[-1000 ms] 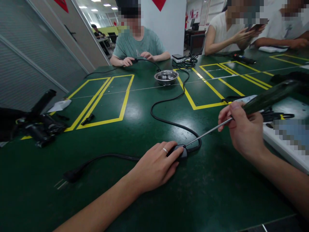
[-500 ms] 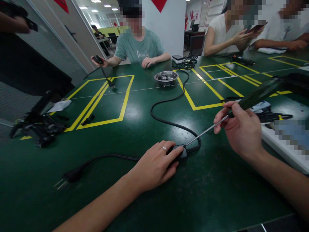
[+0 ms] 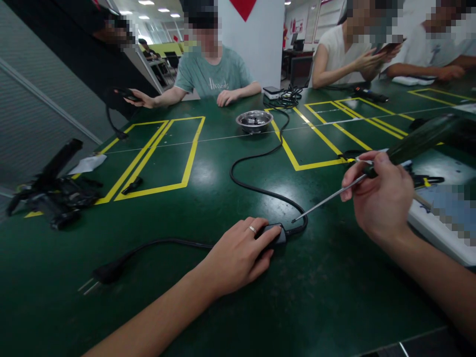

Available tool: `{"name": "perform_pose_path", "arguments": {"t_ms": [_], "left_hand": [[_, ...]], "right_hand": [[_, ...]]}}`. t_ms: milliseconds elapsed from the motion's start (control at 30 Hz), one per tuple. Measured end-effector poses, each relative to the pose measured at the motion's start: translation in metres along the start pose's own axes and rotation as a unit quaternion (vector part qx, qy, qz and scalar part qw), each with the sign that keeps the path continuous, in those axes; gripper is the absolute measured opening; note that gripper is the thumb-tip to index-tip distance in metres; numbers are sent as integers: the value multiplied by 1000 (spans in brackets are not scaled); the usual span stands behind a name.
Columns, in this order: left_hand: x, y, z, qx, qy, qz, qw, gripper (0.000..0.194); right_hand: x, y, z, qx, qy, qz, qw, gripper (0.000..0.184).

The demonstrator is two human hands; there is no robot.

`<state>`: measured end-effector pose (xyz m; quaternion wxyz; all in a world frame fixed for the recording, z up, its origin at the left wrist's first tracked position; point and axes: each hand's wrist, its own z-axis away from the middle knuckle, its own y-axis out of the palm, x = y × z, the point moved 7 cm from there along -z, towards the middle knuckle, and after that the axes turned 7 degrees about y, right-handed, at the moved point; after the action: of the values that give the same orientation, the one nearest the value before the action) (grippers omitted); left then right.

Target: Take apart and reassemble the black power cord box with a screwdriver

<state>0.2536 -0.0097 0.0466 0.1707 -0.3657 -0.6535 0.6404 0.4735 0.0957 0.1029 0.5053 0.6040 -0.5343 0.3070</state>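
Black box on green table, cord running out both ends, left hand gripping it down. Right hand pinching screwdriver, tip just beside box, apart from it. Metal bowl farther back.

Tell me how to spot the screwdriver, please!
Find the green table, then the right hand above its near side. The screwdriver is in that hand. Unlike the bendy black cord by its tip, it has a straight, silvery metal shaft.
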Motion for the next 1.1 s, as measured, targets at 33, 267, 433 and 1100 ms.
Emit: {"name": "perform_pose_path", "arguments": {"t_ms": [33,267,433,1100], "left_hand": [[0,0,0,0,0,-3,1000,44],[-1,1,1,-3,-1,-30,1000,46],[0,-1,4,-7,-17,-34,999,48],[41,-19,32,57,-112,66,990,53]], "right_hand": [[4,-3,-2,-17,-22,5,1000,18],[34,-15,2,-125,-236,95,959,14],[34,-9,9,-119,-303,154,933,16],[35,-12,14,-173,-261,145,939,16]]}}
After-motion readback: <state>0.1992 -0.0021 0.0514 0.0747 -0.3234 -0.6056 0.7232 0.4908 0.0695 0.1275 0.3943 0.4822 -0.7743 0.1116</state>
